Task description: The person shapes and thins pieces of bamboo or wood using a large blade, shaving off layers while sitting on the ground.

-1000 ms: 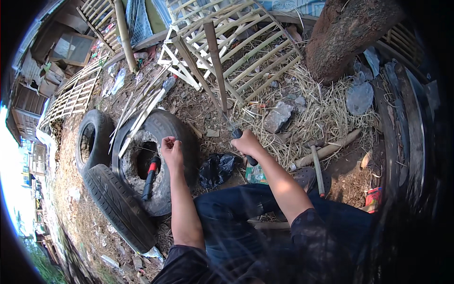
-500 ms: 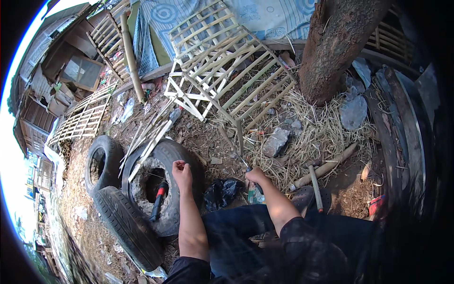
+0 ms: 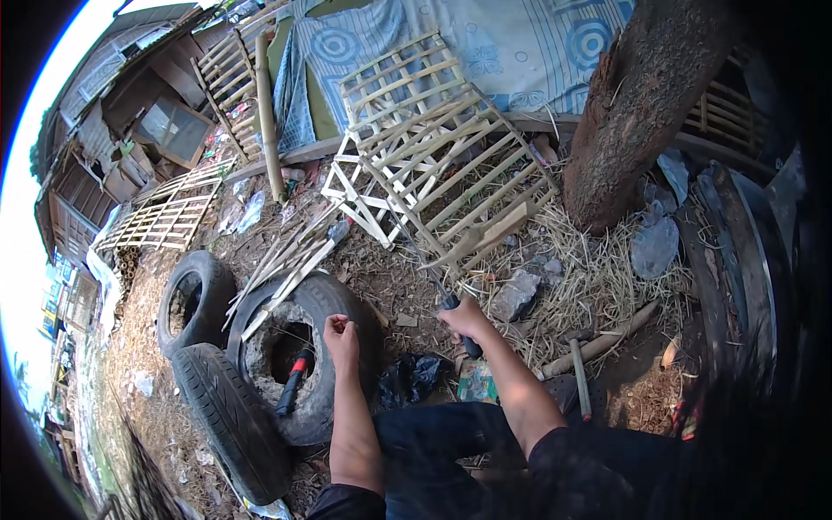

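My right hand [image 3: 466,321] is closed around the black handle of a tool [image 3: 451,302] with a thin metal shaft. The shaft points away from me toward the near corner of a slatted bamboo frame [image 3: 442,204]; whether it touches the bamboo I cannot tell. My left hand [image 3: 341,336] is raised in front of an old tyre [image 3: 347,303], its fingers curled together. Anything between those fingers is too small to make out. A black and red tool [image 3: 296,381] leans across the tyre's opening.
Two more tyres, one lying closer [image 3: 230,420] and one farther [image 3: 198,303], are at left. A stone [image 3: 517,295], straw and a hammer [image 3: 581,377] lie at right, beyond them a tree trunk [image 3: 633,113]. A black plastic bag [image 3: 414,377] is near my knees.
The whole view has shifted, moving the scene right and down. Against the ground, my right hand with the black-handled tool is farther forward, closer to the bamboo frame. The left hand stays curled.
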Available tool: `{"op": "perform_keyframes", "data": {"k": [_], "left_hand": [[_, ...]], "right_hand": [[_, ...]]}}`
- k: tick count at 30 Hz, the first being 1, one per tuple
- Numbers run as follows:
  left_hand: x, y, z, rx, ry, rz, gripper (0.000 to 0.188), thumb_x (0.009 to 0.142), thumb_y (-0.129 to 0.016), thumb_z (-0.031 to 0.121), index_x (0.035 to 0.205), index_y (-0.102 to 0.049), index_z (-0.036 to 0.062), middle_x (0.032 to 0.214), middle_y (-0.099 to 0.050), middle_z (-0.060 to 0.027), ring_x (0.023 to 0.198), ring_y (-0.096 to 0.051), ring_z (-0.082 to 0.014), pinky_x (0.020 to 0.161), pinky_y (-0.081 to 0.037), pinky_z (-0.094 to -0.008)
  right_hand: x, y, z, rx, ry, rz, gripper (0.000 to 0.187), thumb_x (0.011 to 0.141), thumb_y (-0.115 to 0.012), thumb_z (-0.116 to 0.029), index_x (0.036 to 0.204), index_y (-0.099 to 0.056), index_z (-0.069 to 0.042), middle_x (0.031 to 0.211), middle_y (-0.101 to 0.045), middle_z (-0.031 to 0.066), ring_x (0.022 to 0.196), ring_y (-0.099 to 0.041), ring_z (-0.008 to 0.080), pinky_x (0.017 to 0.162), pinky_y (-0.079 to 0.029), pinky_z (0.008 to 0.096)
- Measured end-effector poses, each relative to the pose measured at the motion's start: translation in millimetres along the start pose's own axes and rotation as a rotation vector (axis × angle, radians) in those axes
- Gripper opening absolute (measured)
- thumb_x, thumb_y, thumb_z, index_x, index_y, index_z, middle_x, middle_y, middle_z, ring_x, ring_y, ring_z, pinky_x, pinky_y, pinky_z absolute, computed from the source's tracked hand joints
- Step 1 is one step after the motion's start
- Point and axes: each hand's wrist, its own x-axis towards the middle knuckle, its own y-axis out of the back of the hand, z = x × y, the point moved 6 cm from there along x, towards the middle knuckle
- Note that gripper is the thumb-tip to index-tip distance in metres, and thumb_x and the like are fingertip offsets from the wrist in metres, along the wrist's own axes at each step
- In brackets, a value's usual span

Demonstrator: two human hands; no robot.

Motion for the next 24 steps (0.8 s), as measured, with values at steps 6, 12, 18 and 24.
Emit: {"op": "perform_keyframes", "data": {"k": [6,12,18,24], "left_hand": [[-2,11,-26,-0.034,0.057,0.041,0.013,0.073,-0.057,-0.001,0.084,-0.052,0.0041,0.071,-0.052,0.0017,0.063,-0.047,-0.0059,0.059,-0.04,-0.0213],[-14,-4,23,0.238,-0.025,-0.079,0.022,0.067,-0.062,0.004,0.088,-0.055,0.0044,0.072,-0.052,-0.003,0.07,-0.052,-0.0128,0.065,-0.044,-0.0274],[-99,-97,117,0.488,-0.695,-0.645,0.089,0.057,-0.081,0.031,0.135,-0.04,0.0157,0.12,-0.049,-0.0122,0.116,-0.044,-0.0333,0.1,-0.031,-0.0438],[-94,-116,124,0.417,-0.585,-0.452,0.048,0.067,-0.079,0.032,0.109,-0.064,0.0131,0.105,-0.062,-0.0085,0.103,-0.054,-0.0263,0.088,-0.036,-0.0398]], "right_hand": [[55,-32,204,-0.508,-0.286,0.04,0.033,0.073,-0.061,-0.022,0.095,-0.069,0.002,0.088,-0.068,0.0229,0.075,-0.068,0.0312,0.065,-0.054,0.0375],[60,-11,177,-0.205,-0.371,-0.046,0.014,0.07,-0.064,-0.012,0.072,-0.063,0.002,0.058,-0.059,0.0124,0.049,-0.059,0.0203,0.05,-0.05,0.0365],[17,9,130,-0.31,-0.304,-0.012,0.016,0.069,-0.067,-0.014,0.07,-0.063,0.001,0.059,-0.059,0.0131,0.045,-0.056,0.0223,0.046,-0.049,0.0362],[-27,8,112,-0.274,-0.338,-0.082,0.019,0.072,-0.069,-0.015,0.068,-0.059,0.002,0.055,-0.055,0.0102,0.041,-0.052,0.0189,0.041,-0.044,0.0341]]}}
